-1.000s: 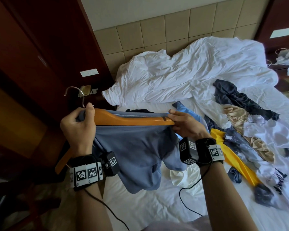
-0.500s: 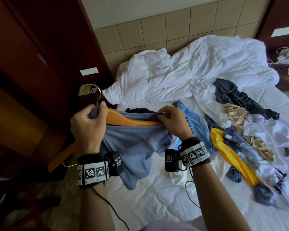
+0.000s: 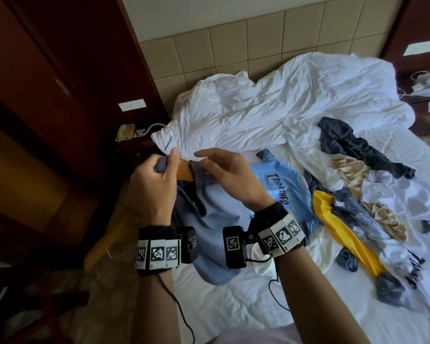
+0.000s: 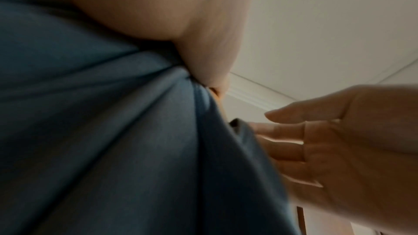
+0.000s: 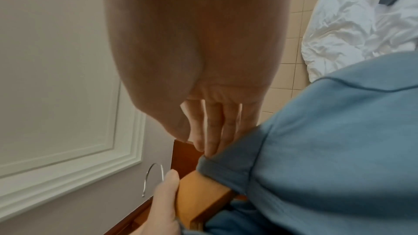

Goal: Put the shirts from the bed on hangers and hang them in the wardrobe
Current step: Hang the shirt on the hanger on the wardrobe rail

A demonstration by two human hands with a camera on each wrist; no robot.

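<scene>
My left hand (image 3: 163, 166) grips an orange wooden hanger (image 3: 184, 168) just below its metal hook (image 3: 165, 137), bunching the collar of a grey-blue shirt (image 3: 216, 219) against it. The shirt drapes over the hanger's right arm; the bare left arm (image 3: 102, 247) slants down toward the floor. My right hand (image 3: 204, 160) hovers by the collar with straight fingers (image 5: 212, 142) touching the shirt's edge (image 5: 226, 160). In the right wrist view my left thumb (image 5: 165, 194) lies on the hanger (image 5: 199, 190). Cloth (image 4: 101, 131) fills the left wrist view.
On the bed lie a light blue printed shirt (image 3: 281, 184), a yellow garment (image 3: 343, 234), dark (image 3: 345, 142) and beige (image 3: 350, 170) clothes and a rumpled white duvet (image 3: 271, 108). Dark wooden wardrobe panels (image 3: 47, 83) stand left, a telephone (image 3: 124, 131) beside them.
My right hand slid left along the hanger from its right end to the collar, let go and straightened its fingers. The shirt now covers the hanger's right arm; the hanger shifted right.
</scene>
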